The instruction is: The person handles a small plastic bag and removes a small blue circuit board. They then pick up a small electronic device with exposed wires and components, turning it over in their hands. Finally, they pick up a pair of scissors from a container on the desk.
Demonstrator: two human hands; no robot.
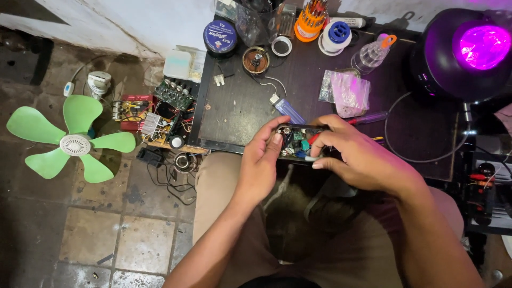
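**Both hands on an opened electronic device**

Nearest the camera are the person's knees in tan trousers, and just beyond them the two forearms meet over the near edge of the dark worktop (234, 114). The left hand (261, 157) is closed around the left end of a small opened device (296, 142), thumb on top, steadying it. The right hand (354, 154) curls over the right end, fingertips pressed in among the coloured parts. The step looks like probing or seating an inner part; the next move would call for fine fingertip work with the left grip kept firm. Beyond the right hand lies a clear plastic bag (349, 93); well left of the left hand, on the floor, a green fan blade (72, 140).
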